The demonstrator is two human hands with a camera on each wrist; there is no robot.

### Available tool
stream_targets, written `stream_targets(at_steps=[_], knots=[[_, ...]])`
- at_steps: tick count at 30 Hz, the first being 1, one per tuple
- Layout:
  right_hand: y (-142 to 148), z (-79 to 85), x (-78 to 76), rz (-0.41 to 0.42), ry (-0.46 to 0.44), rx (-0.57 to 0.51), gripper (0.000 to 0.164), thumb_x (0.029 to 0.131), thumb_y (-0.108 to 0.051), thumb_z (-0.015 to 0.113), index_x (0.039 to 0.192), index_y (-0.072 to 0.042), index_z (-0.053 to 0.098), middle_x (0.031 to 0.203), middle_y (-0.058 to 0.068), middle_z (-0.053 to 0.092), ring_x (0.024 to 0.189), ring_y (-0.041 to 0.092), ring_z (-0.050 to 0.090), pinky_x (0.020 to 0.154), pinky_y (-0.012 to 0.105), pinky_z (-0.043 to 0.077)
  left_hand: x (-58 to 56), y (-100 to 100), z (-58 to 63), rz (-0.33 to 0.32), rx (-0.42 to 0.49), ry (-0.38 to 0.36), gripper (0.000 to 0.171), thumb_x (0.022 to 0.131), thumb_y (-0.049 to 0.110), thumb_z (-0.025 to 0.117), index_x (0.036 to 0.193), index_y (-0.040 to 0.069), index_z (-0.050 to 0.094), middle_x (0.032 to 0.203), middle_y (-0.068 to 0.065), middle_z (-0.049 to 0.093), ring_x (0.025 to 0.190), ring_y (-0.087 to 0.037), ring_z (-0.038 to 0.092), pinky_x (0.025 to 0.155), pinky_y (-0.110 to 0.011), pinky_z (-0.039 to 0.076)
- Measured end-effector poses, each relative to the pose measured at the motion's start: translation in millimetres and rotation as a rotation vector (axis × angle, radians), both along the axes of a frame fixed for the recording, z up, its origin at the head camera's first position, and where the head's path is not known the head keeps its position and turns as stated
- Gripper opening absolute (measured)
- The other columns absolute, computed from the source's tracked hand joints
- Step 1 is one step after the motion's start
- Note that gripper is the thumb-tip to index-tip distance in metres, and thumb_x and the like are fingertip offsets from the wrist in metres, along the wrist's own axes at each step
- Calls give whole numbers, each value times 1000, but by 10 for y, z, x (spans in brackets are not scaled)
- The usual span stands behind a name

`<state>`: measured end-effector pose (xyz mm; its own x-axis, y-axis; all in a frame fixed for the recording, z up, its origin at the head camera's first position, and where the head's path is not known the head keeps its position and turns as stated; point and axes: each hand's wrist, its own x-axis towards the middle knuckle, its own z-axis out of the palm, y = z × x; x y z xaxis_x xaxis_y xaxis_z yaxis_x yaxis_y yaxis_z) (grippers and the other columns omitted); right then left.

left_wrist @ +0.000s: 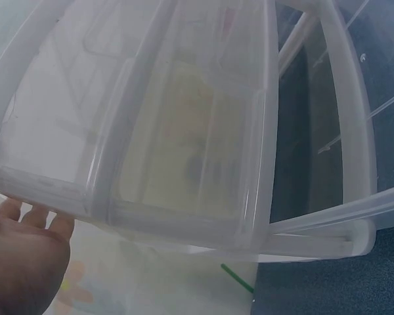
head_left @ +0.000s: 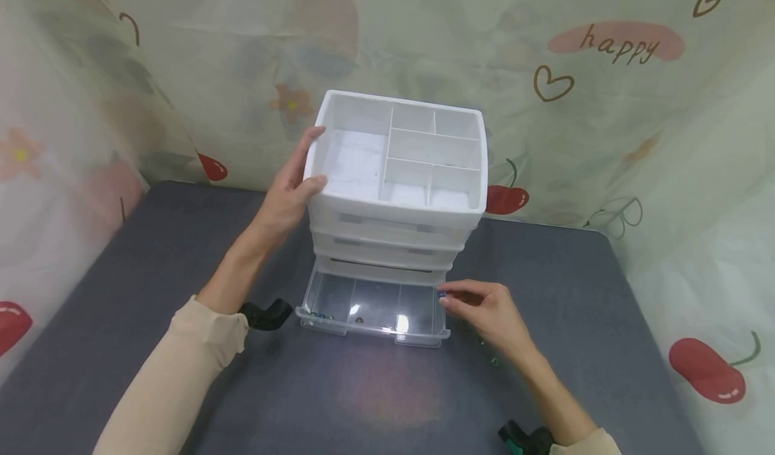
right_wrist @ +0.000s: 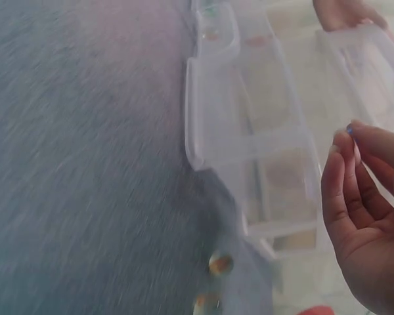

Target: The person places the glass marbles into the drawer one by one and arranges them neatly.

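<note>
A white plastic drawer organizer with a divided open top stands on the table. My left hand grips its upper left side, thumb on the near rim and fingers behind. The clear bottom drawer is pulled out, split by two dividers. Several marbles lie in its left compartment and a brownish marble in the middle one. At the drawer's right edge, my right hand pinches a small blue marble between thumb and fingertips. The two drawers above are closed.
On the dark table, a green marble lies below my right hand, and loose marbles show beside the drawer in the right wrist view. A patterned curtain hangs behind and along both sides.
</note>
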<state>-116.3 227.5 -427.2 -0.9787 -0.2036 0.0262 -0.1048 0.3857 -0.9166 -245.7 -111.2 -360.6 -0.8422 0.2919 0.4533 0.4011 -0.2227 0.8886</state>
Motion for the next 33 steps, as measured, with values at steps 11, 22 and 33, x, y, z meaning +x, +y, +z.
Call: stream_targets(at_steps=[11,22,33], knots=[[-285,-3,-166,70,46,-41,24,86,-15,77,109,-7,76,97,4,75,84,19,71,74,31,56,1,-5,-3,-2,2,6,68,94,-7,46,157,5,22,164,-1,13,146,-10,14,112,-29,18],[-598,-66,-281,137,-27,-92,28,87,-14,76,111,2,74,98,11,75,86,31,72,75,32,56,-1,-5,-30,-6,6,-8,67,95,-6,45,157,8,23,163,0,15,144,-16,18,108,-29,24],[-845,-106,-398,167,-98,-102,26,89,-9,74,111,4,73,93,15,75,85,37,71,74,41,57,2,3,-13,-5,7,-7,68,94,-4,45,157,11,23,161,0,18,139,-20,23,106,-30,27]])
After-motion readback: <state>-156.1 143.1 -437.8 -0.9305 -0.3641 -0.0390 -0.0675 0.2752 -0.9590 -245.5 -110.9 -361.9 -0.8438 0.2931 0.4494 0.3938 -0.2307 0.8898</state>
